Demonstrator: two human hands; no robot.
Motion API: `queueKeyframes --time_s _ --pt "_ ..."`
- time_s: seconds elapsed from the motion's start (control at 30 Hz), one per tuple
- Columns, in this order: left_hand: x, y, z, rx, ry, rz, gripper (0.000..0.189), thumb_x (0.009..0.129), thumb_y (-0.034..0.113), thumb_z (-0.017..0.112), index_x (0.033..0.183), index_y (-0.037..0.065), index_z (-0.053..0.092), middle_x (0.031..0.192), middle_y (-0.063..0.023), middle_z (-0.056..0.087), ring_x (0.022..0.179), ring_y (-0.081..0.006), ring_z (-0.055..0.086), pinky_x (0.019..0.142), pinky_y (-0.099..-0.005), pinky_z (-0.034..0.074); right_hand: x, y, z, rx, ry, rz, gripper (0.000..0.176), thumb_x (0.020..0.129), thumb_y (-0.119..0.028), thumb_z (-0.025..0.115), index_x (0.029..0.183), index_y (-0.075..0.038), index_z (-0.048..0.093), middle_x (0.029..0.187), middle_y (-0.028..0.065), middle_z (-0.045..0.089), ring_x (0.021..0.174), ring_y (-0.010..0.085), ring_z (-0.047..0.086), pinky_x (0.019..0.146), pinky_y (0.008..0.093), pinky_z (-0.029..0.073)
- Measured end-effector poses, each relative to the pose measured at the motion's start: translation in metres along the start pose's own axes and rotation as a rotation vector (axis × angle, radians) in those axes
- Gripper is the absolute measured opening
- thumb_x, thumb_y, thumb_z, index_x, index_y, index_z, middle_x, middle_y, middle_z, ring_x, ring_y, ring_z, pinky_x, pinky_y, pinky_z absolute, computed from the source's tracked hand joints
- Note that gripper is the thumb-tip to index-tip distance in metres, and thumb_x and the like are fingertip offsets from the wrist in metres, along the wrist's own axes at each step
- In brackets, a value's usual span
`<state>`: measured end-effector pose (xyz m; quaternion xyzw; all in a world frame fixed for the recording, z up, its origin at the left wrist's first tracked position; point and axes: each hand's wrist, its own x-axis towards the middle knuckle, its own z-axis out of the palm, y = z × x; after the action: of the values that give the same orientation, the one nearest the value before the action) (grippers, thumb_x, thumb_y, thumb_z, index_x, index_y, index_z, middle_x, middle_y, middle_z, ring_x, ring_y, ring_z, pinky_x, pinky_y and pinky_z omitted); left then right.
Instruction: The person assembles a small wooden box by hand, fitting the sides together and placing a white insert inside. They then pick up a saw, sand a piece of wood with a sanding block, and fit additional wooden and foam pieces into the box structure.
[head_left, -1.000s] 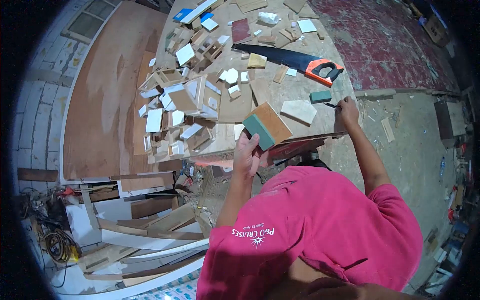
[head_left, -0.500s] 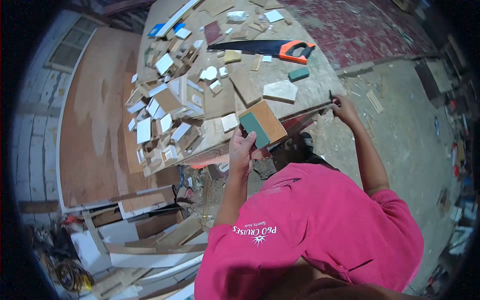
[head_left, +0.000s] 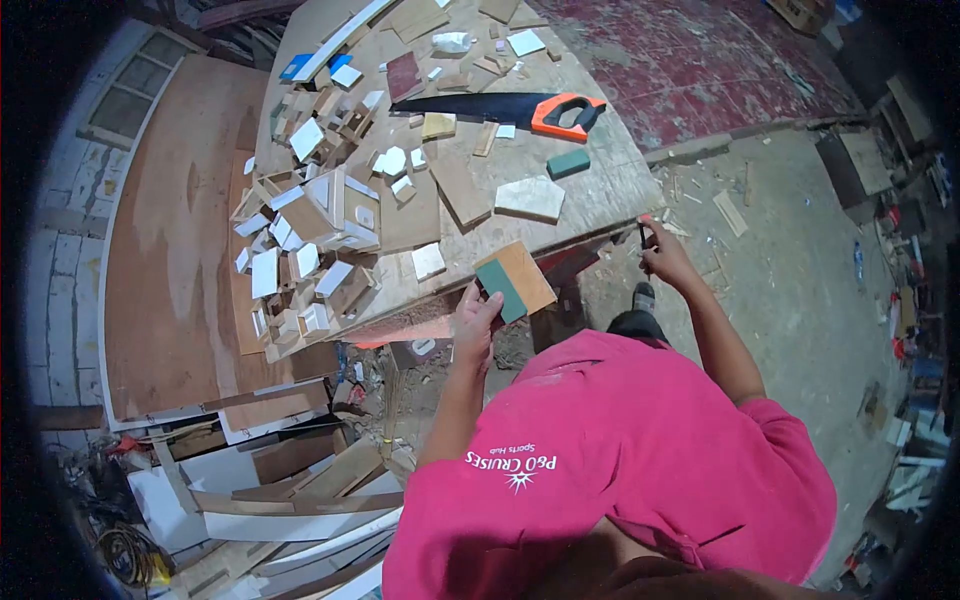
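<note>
L hand (head_left: 475, 325) is shut on a green pc (head_left: 502, 291) & a brown wood pc (head_left: 530, 277), w/ the thumb on the green side. They sit together, but can't tell if they are stuck. Both are held up just off the near edge of the table (head_left: 606, 190). R hand (head_left: 665, 257) is shut on a thin black stick (head_left: 642, 236), like a pen, held by the table's R corner. Can't tell what kind of stick.

On the table, near the hands: a small white pc (head_left: 428, 261), close to the L hand, & a white board (head_left: 530, 199) w/ a pointy end. A green block (head_left: 569, 163) is just past it, nearer the R side. A bit farther is a saw (head_left: 568, 117) w/ an orange & black handle, blade to the L. A flat brown strip (head_left: 460, 190) is L of the white board.

On the L side is a big messy pile of small wood boxes (head_left: 330, 212), some w/ white sides. At the back: a dark red pc (head_left: 405, 77) & a white lump (head_left: 452, 42).

Off to the L of the table is a big brown board (head_left: 180, 250). The pink shirt (head_left: 620, 440) is below the hands.
</note>
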<state>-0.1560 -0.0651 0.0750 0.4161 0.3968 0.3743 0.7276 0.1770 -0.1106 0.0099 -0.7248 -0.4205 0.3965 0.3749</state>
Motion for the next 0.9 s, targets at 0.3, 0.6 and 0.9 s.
queueKeyframes --time_s 0.3,0.6,0.9 --pt "0.061 -0.025 0.081 -0.148 0.09 -0.065 0.04 0.088 0.01 0.052 0.124 -0.001 0.04 0.11 -0.01 0.057 0.095 -0.018 0.06 0.079 -0.0327 0.053 0.052 0.007 -0.06 -0.131 -0.244 -0.033 0.064 0.073 0.005 0.049 0.134 -0.01 0.037 0.085 0.0128 0.059 0.059 0.0165 0.06 0.049 0.0283 0.049" --pt "0.085 -0.037 0.128 -0.272 0.242 -0.021 0.043 0.086 0.012 0.057 0.124 0.0 0.04 0.112 -0.0084 0.055 0.097 -0.0169 0.059 0.082 -0.0313 0.051 0.127 0.024 -0.067 -0.155 -0.558 -0.009 0.033 0.072 -0.004 0.058 0.104 -0.003 0.061 0.082 0.0097 0.064 0.062 0.0149 0.062 0.055 0.0298 0.049" --pt "0.057 -0.025 0.099 -0.242 0.346 0.032 0.042 0.085 0.013 0.06 0.122 0.001 0.043 0.11 -0.0056 0.056 0.099 -0.0152 0.057 0.081 -0.0288 0.05 0.216 -0.019 0.015 -0.328 -0.317 -0.311 0.03 0.073 -0.012 0.065 0.102 -0.002 0.062 0.078 0.0088 0.065 0.071 0.0174 0.062 0.065 0.0305 0.049"
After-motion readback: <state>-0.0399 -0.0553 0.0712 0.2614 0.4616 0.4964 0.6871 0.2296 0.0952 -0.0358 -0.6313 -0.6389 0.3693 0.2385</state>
